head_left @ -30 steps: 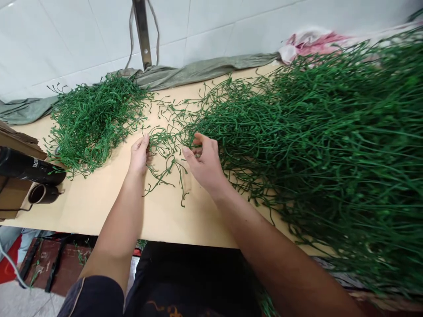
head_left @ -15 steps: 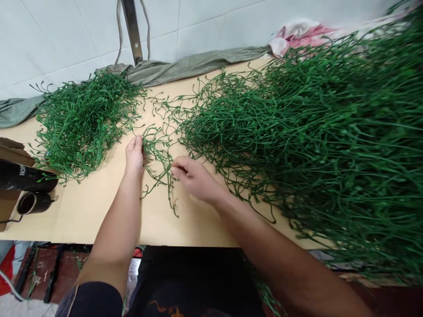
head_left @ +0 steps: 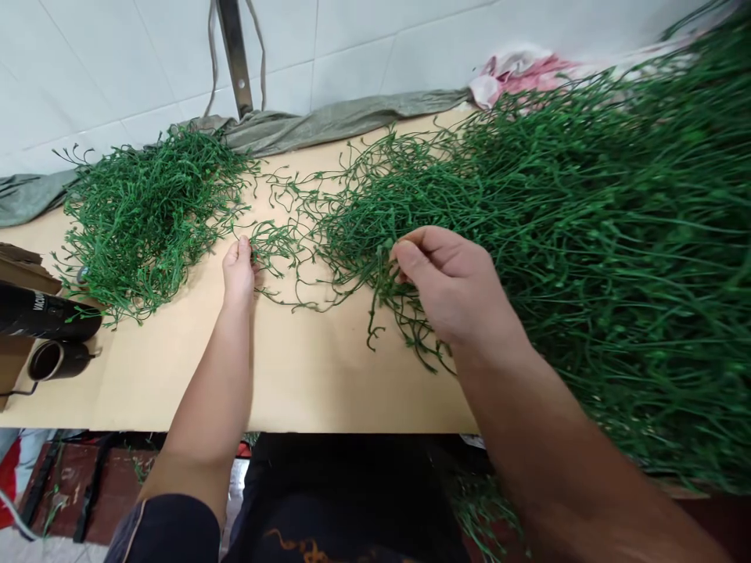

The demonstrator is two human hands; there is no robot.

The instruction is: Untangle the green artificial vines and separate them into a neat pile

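My left hand (head_left: 239,270) is closed around a small bunch of thin green branched stems (head_left: 273,241), whose tips fan out to the right over the table. My right hand (head_left: 449,277) pinches a green stem at the left edge of a large heap of the same stems (head_left: 587,234). A forked end of that stem hangs below the fingertips. How many stems each hand has is hidden by the fingers. Farther left lies a smaller tangled pile of green stems (head_left: 152,211), apart from my left hand.
The tan tabletop (head_left: 328,375) ends close to my body. At its left stand a black cylinder (head_left: 47,311), a dark mug (head_left: 64,360) and a cardboard box (head_left: 17,270). Grey-green cloth (head_left: 352,117) runs along the wall, with a pink and white cloth (head_left: 516,74) at the back.
My right hand has moved right and slightly up, from beside the left hand's bunch to the edge of the large heap. My left hand has stayed almost in place with its bunch.
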